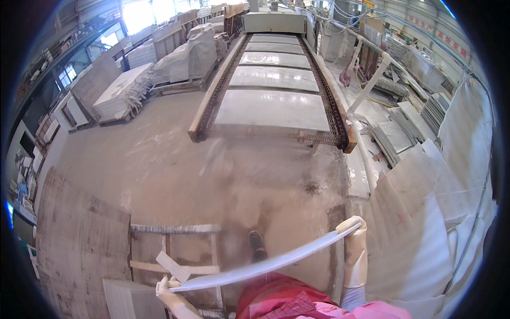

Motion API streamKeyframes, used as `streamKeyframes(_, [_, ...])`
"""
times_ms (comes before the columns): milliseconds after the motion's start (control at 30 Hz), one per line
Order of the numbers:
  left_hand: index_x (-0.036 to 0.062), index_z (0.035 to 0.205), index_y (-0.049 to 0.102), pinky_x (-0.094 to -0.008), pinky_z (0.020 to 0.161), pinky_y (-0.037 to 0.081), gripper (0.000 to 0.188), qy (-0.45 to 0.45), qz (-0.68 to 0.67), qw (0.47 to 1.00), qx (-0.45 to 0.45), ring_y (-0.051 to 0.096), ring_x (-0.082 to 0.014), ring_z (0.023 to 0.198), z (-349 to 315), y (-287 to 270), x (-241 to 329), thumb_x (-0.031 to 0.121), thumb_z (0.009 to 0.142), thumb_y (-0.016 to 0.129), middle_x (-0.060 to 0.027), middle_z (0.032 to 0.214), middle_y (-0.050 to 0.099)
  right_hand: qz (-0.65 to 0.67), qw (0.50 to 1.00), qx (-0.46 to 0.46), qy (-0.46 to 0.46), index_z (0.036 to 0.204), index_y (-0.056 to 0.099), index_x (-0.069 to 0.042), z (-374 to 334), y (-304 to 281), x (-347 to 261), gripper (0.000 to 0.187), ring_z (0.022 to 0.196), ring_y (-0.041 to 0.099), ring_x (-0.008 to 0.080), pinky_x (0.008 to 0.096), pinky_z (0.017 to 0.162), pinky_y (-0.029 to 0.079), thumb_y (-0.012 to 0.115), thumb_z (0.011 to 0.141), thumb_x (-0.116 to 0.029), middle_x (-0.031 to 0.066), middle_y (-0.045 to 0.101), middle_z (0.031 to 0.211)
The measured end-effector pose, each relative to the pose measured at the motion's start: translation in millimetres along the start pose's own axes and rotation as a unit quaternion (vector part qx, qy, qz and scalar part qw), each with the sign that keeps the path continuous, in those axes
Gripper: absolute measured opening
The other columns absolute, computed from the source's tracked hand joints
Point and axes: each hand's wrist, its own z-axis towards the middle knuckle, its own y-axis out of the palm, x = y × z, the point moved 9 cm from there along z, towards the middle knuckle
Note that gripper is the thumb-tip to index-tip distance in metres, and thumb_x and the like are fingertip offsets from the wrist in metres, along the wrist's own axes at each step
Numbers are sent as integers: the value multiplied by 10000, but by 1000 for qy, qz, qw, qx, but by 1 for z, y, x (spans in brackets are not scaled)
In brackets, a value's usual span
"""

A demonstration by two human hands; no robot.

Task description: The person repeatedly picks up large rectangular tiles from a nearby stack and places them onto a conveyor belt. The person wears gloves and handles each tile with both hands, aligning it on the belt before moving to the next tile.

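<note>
A long, thin white stone slab (265, 267) spans the space in front of my body, seen almost edge-on and tilted, its right end farther away. My left hand (166, 288), in a cream rubber glove, is closed round its near-left end. Round the far-right end my gloved right hand (355, 229) is closed, with fingers over the edge. Below the left end lies a small pale rectangular piece (172, 266) on a wooden pallet frame (146, 266). Most of the slab's faces are hidden by the angle.
Ahead, a roller conveyor (340, 125) with chain sides carries wet white slabs (273, 109) in a row. Upright slabs (133, 300) stand at lower left beside a large stained board (79, 234). Plastic sheeting (425, 212) hangs on the right; wrapped stacks (199, 53) stand far left.
</note>
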Motion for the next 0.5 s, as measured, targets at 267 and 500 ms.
streamKeyframes(267, [92, 576, 386, -387, 746, 478, 165, -68, -2, 998, -11, 393, -169, 409, 63, 168, -42, 49, 689, 499, -69, 505, 423, -43, 998, 21, 34, 587, 500, -48, 121, 30, 23, 196, 564, 544, 177, 278, 554, 438, 482, 777, -92, 98, 577, 604])
streamKeyframes(500, [97, 555, 364, -356, 816, 462, 210, -58, 21, 995, -80, 386, -160, 435, 99, 299, -33, 58, 709, 501, -34, 484, 373, -79, 995, 64, -12, 658, 503, -43, 185, 44, 12, 275, 670, 518, 145, 263, 656, 414, 447, 864, -216, 73, 548, 690])
